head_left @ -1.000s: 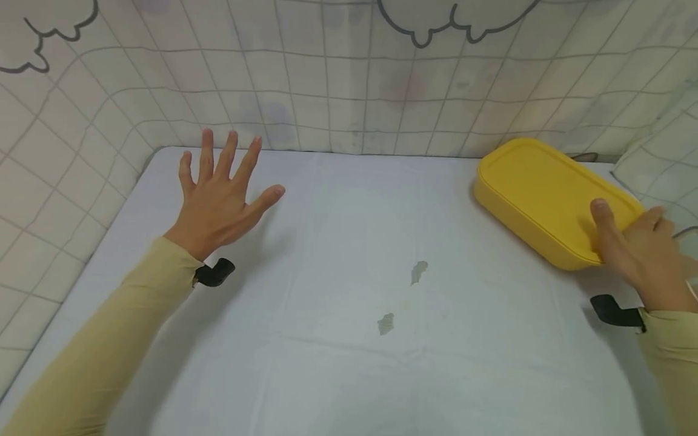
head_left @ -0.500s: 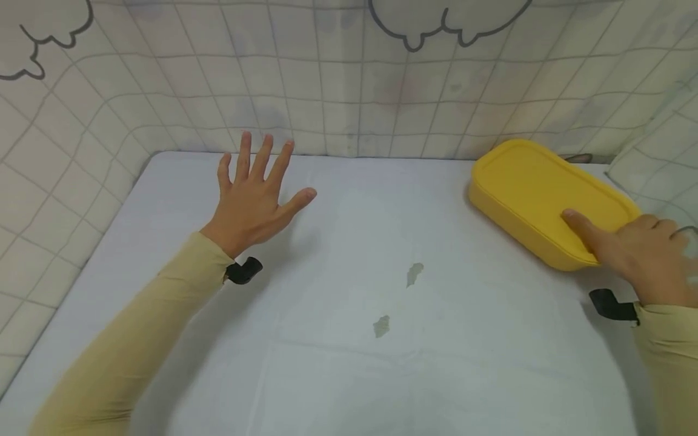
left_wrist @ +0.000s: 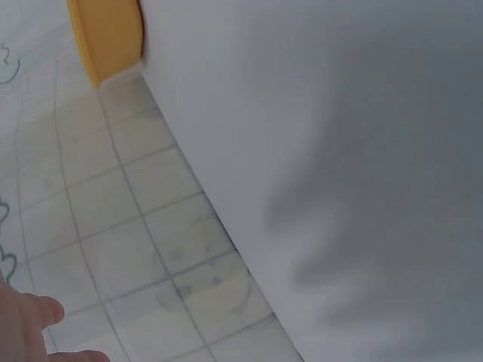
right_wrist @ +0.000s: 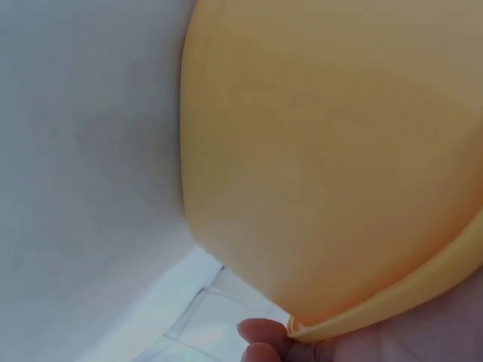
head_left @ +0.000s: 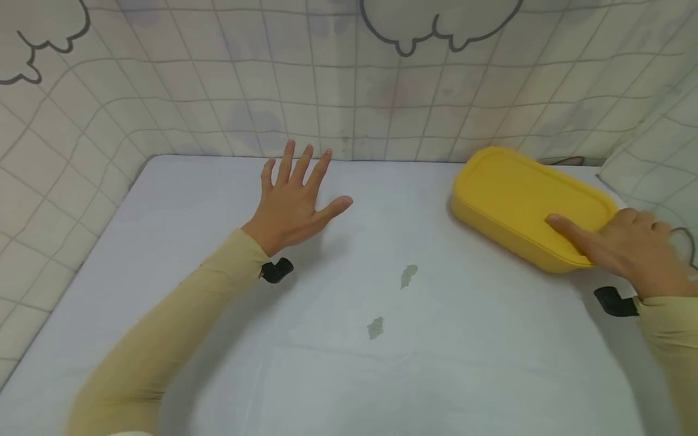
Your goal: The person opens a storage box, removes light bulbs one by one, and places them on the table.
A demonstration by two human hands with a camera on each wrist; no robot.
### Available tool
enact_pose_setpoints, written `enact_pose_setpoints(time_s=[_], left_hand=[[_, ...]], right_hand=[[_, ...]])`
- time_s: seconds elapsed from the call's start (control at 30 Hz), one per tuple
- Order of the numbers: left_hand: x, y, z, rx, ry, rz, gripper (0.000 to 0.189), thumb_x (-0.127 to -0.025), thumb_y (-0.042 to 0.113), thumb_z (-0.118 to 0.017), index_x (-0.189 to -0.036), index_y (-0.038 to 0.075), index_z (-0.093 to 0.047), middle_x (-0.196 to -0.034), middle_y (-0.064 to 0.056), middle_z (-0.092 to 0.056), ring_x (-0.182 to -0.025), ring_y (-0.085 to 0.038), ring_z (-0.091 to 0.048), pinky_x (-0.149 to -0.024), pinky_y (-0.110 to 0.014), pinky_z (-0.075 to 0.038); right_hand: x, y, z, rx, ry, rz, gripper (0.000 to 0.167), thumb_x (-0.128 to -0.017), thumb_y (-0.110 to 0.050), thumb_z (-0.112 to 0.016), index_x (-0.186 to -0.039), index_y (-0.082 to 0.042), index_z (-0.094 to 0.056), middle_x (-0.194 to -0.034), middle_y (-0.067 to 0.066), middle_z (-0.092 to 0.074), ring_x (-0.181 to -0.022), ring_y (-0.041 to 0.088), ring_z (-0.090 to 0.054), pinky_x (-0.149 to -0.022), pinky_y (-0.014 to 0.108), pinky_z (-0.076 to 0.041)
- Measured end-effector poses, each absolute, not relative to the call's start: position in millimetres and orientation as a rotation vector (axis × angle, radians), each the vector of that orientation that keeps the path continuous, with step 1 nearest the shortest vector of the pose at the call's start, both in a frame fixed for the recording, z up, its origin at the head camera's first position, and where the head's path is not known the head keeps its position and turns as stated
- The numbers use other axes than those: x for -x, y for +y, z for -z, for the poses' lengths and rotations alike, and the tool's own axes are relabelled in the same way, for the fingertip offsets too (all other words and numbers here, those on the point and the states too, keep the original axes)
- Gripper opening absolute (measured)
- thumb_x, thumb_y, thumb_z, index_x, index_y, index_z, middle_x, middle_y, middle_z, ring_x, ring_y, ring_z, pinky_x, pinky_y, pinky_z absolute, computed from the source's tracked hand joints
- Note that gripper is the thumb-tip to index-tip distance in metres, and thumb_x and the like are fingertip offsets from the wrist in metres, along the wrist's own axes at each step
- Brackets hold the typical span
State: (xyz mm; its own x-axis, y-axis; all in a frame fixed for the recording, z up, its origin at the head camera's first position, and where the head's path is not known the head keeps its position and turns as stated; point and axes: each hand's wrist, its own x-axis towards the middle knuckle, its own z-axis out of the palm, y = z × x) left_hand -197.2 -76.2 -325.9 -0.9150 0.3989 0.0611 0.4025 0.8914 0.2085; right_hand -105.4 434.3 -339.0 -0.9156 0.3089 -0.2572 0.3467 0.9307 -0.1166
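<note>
Gripping the box is the curled right hand; left of the box, the empty left hand is hovering, fingers spread.

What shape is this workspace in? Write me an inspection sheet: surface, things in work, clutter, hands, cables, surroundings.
Surface: white table, two grey patches near the middle.
Things in work: yellow box, toward the far right corner.
Clutter: nothing seen.
Left hand: the left hand is over the table, fingers spread, holding nothing.
Right hand: the right hand grips the box's near right end, thumb on top.
Cables: thin dark cable-like lines beyond the box and beside the right hand; ends not traceable.
Surroundings: pale grid-patterned backdrop with cloud outlines, behind and at both sides.
</note>
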Motion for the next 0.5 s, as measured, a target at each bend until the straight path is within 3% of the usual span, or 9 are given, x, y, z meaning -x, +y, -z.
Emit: enact_pose_setpoints(time_s=[0.2,0.5], left_hand=[[201.2,-45.8,328.1,0.698,-3.065,0.344,0.093,-0.095,0.082,-0.027,-0.167,0.03,-0.001,-0.177,-0.008,-0.004,-0.163,-0.031,0.019,-0.127,-0.063,0.005],[208.8,-2.1,331.8,0.76,-3.077,0.409,0.092,-0.096,0.081,-0.028,-0.168,0.027,-0.005,-0.176,-0.009,-0.009,-0.164,-0.032,0.013,-0.128,-0.062,0.003]], right_hand=[[108.0,436.3,338.9,-0.403,2.897,0.188,0.12,-0.09,-0.085,-0.035,-0.113,0.033,-0.033,-0.094,0.041,-0.037,-0.09,0.056,-0.037,-0.076,0.059,-0.033],[109.1,437.7,331.5,-0.325,2.82,0.261,0.126,-0.09,-0.086,-0.035,-0.126,0.034,-0.027,-0.105,0.048,-0.034,-0.097,0.06,-0.033,-0.076,0.065,-0.034]])
